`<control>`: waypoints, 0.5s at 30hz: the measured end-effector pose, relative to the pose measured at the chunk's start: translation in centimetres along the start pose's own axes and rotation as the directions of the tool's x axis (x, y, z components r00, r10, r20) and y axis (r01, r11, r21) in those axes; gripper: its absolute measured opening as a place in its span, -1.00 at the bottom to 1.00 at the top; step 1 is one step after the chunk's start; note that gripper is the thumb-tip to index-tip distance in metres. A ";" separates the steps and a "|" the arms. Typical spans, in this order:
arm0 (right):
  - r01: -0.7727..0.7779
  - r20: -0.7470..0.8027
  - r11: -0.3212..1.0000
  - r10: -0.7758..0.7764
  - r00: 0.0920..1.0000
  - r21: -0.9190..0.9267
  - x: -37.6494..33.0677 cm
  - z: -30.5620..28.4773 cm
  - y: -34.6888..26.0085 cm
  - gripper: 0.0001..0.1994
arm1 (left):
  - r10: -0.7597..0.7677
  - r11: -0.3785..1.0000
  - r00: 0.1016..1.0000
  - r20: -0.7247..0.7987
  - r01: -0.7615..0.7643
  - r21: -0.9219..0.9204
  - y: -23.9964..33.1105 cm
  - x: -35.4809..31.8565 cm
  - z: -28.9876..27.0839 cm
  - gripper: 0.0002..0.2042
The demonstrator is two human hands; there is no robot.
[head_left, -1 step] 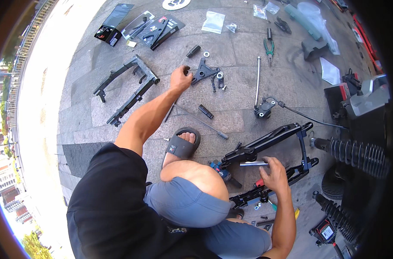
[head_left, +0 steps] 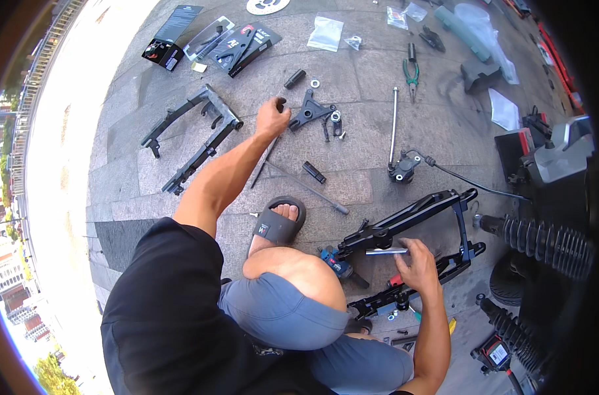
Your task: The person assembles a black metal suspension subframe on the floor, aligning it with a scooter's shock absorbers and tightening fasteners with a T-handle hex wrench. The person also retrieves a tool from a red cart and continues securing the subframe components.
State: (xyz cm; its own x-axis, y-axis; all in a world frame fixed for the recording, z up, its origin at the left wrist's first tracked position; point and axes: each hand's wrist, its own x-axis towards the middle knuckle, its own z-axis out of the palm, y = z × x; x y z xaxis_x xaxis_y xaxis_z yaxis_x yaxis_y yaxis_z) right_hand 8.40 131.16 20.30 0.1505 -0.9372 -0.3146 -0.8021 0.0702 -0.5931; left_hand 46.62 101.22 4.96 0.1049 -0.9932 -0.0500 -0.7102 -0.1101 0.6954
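My left hand [head_left: 272, 118] reaches out just left of a black triangular bracket [head_left: 309, 110] on the paving. Its fingers are curled around a small dark spot that I cannot make out. In my right hand [head_left: 419, 266] is a short shiny metal tube [head_left: 386, 251], pinched near its right end. That hand hovers over the opening of a black swingarm [head_left: 418, 214], whose forked frame lies close to my knees. A red-handled tool [head_left: 395, 280] shows partly below the right hand.
A worn swingarm [head_left: 210, 108] lies at the left. Between it and my sandal is a long thin rod [head_left: 312, 191]. Green pliers [head_left: 411, 79], a brake caliper [head_left: 403, 168] and a blue power tool [head_left: 336, 262] are around me. Coil shock absorbers [head_left: 543, 240] stand at the right.
My left hand has shifted slightly left, farther from the triangular bracket. The right hand still holds the metal tube in nearly the same place.
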 end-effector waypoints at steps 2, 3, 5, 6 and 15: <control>-0.017 0.018 1.000 0.016 1.000 0.007 2.1 0.2 -0.7 -0.66 | 0.023 0.999 0.999 -0.049 -0.020 0.049 -1.3 2.5 -0.4 -0.65; -0.006 0.017 1.000 0.005 1.000 0.016 3.1 0.4 -1.1 -0.67 | 0.034 0.999 0.999 -0.041 -0.032 0.038 -1.9 3.5 -0.5 -0.65; -0.037 0.075 0.999 0.035 0.997 0.021 4.9 0.7 -1.8 -0.67 | 0.053 0.998 0.998 -0.022 -0.052 0.036 -2.8 5.0 -0.6 -0.65; -0.053 0.106 0.999 0.052 0.993 0.010 5.9 0.8 -2.1 -0.66 | 0.061 0.997 0.998 -0.014 -0.060 0.042 -3.1 5.4 -0.6 -0.64; 0.093 0.096 0.996 -0.093 0.991 0.013 13.7 1.8 -4.5 -0.66 | 0.040 0.999 0.999 0.004 -0.040 -0.028 -4.7 8.3 -0.6 -0.65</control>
State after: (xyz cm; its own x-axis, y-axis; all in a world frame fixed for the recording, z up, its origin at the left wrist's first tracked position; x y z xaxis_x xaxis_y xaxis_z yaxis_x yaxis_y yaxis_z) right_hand 15.15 118.62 17.29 0.2797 -0.9025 -0.3276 -0.7772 -0.0125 -0.6292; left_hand 51.27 93.49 1.74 0.0738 -0.9970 -0.0246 -0.6941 -0.0691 0.7166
